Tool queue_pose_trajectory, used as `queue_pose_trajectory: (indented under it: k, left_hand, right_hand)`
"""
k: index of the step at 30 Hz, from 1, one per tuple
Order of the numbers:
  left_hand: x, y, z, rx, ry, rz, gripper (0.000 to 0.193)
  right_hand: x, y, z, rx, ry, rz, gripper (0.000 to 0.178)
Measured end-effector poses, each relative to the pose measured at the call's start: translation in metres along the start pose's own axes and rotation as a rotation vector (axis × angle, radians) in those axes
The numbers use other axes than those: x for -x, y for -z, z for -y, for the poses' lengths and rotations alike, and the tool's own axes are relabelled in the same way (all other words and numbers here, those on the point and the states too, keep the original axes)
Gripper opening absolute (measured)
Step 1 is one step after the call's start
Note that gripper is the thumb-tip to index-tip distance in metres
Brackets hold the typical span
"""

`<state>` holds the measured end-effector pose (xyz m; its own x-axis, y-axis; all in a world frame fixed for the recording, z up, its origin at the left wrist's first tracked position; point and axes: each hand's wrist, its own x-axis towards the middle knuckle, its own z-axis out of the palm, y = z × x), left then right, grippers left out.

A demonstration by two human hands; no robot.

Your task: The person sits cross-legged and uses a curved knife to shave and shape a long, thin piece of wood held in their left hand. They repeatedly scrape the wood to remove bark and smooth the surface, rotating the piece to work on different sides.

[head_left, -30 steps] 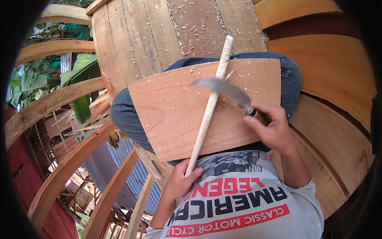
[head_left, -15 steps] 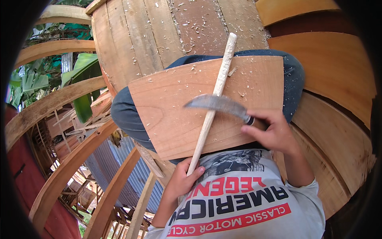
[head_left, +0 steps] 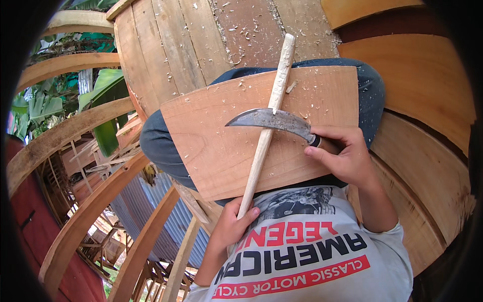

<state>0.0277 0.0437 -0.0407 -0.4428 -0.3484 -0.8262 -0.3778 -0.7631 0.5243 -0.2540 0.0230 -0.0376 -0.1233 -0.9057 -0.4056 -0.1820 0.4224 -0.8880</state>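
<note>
A pale, whittled wooden stick (head_left: 260, 153) slants across a flat wooden board (head_left: 201, 136) that rests on my crossed legs. Its near end is gripped by my left hand (head_left: 233, 220), close to my shirt. My right hand (head_left: 343, 153) is closed round the dark handle of a curved knife (head_left: 274, 121). The blade lies across the stick at about its middle, its tip pointing left. A small curl of wood stands at the blade's far edge. Above the blade the stick's surface is rough and faceted; its far end reaches past the board.
Small wood shavings (head_left: 292, 86) are scattered over the board and the plank floor (head_left: 186, 45) ahead. Curved wooden ribs (head_left: 75, 126) rise on the left, with corrugated metal sheets (head_left: 156, 216) and green leaves beyond. Broad curved planks (head_left: 402, 75) form a wall on the right.
The knife, blurred before, now shows sharply, slightly farther along the stick with its blade on the wood. The stick's far end has shifted a little left and away. My left hand keeps its grip.
</note>
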Motion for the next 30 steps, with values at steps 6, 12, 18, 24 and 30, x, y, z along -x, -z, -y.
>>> queue_pose_trajectory:
  k: [6, 12, 18, 24, 30]
  left_hand:
    - [0.0, 0.0, 0.002, 0.035, 0.028, 0.001, 0.028]
    - [0.0, 0.001, 0.003, 0.02, 0.024, 0.016, 0.027]
    - [-0.001, 0.001, 0.003, 0.088, 0.014, 0.03, 0.028]
    - [-0.002, 0.001, 0.005, 0.063, -0.015, 0.021, 0.028]
    - [-0.002, 0.001, 0.006, 0.061, -0.013, 0.025, 0.029]
  right_hand:
    - [0.0, 0.005, 0.0, 0.056, 0.022, 0.141, 0.029]
    - [-0.001, 0.017, 0.004, 0.119, -0.007, 0.158, 0.029]
    - [0.0, -0.013, -0.012, 0.105, 0.18, -0.067, 0.029]
    - [0.002, -0.016, -0.015, 0.101, 0.255, -0.101, 0.03]
    - [-0.007, 0.019, -0.009, -0.671, -0.37, 0.485, 0.03]
